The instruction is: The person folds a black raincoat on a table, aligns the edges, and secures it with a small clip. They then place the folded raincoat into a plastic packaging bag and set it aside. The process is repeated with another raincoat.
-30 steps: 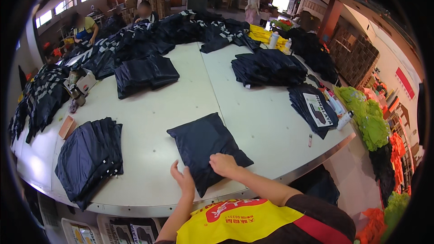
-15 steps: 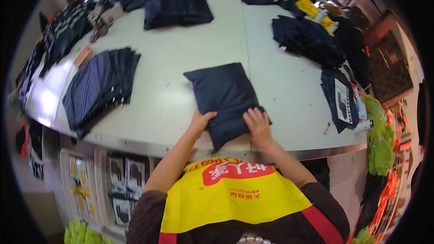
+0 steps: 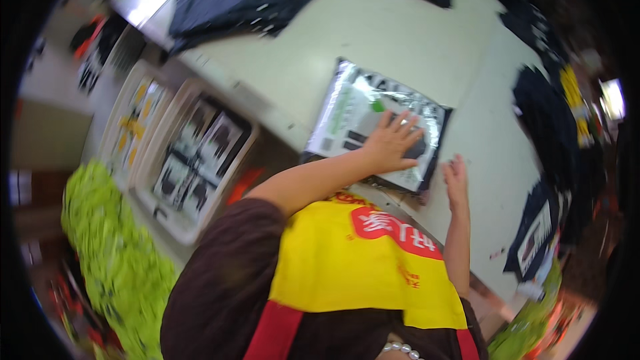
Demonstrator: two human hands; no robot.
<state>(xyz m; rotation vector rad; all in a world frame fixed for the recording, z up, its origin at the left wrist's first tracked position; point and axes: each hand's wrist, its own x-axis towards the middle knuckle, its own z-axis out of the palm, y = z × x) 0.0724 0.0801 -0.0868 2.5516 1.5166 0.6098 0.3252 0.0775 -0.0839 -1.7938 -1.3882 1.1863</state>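
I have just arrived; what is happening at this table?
A person in a yellow apron has the left hand spread on a shiny printed package lying near the edge of the pale table. The right hand is beside the package and appears empty. A dark pile lies farther off on the table.

left hand lies splayed, right hand beside it.

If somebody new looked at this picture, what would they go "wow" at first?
Probably the bright yellow apron the person wears, low in the middle of the picture. Just above it, the left hand spreads its fingers on a shiny, pale package near the edge of the white table. Then there is the big lime-green heap at the lower left.
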